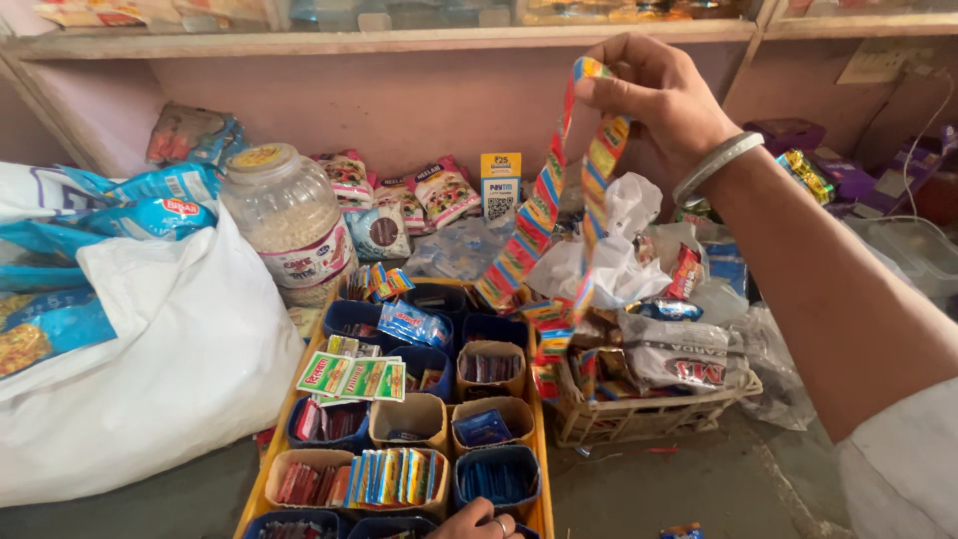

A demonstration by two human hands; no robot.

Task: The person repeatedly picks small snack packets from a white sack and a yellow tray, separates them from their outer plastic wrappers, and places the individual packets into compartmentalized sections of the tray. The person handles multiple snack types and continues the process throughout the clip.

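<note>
Near centre we log a yellow tray (544,469) of small cups: blue ones and tan ones, holding flat sachets in red, blue and green; a green-and-white sachet strip (351,376) lies across them. Right of it, a wicker basket (639,419) holds wrapped packets and white bags. Far left, a clear plastic jar (289,222) of pale grains beside a white sack (150,359).

Our right hand (659,100) is raised far right, pinching the top of a multicoloured sachet strip (544,215) that hangs to the basket. Our left hand (479,521) rests at the tray's near edge; we cannot tell its grip.
</note>
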